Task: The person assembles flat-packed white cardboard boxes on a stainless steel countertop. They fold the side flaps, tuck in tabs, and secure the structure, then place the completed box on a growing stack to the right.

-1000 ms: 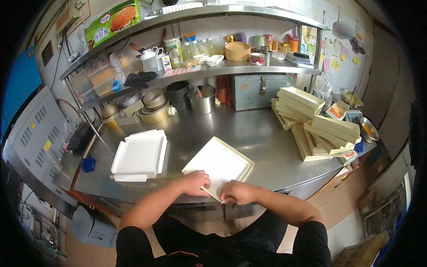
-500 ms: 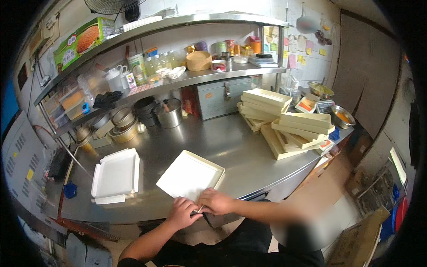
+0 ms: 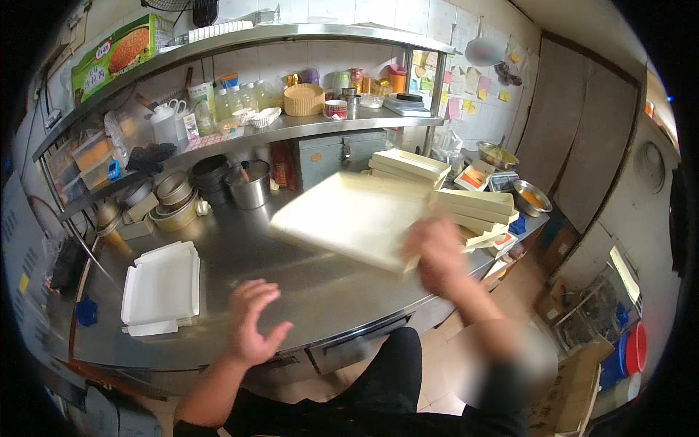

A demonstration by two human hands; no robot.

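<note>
My right hand (image 3: 439, 256), a little smeared by motion, grips the near right corner of a shallow cream cardboard box tray (image 3: 342, 218). The tray hangs above the steel table, its inside facing up and its outline blurred. My left hand (image 3: 253, 325) is over the table's front edge, fingers spread and thumb apart, touching nothing. On the left lie white partly folded cardboard blanks (image 3: 162, 286), with low flaps along their edges. Just behind and right of my right hand are piled more cream box trays (image 3: 477, 207), and another pile of trays (image 3: 411, 166) is farther back, partly covered by the held one.
The steel table (image 3: 240, 251) carries pots (image 3: 250, 191) and a grey metal case (image 3: 341, 159) at the back, below a two-level shelf (image 3: 313, 131) with bottles and tubs. At the far right stand two metal bowls (image 3: 530, 200). A cardboard piece (image 3: 571, 390) leans at lower right.
The box tray has risen from the table and moved right and away, carried by my right hand. My left hand has let go of it and opened. The view has turned slightly.
</note>
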